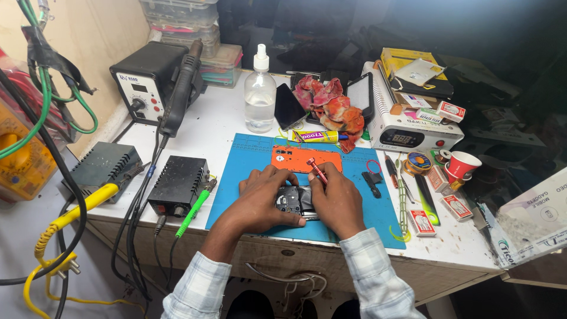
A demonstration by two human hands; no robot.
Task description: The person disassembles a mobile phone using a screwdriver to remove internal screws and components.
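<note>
- The left hand (263, 201) clamps the opened phone (293, 199) flat on the blue mat (248, 155), low centre of the frame, fingers curled tight round its left edge.
- The right hand (336, 198) pinches a red screwdriver (316, 170), tip down near the phone's upper right edge.
- Risk, as I judge it: the tip may slip off a small screw and gouge the bare board; loosened screws could roll off the mat.
- The orange back cover (298, 158) lies just above the hands, smooth, rounded and glossy.
- The clear bottle (260, 94) stands upper centre; a nudge could spill its liquid toward the phone.
- The mat looks rubbery and matte; the crumpled rag (333, 109) is soft.
</note>
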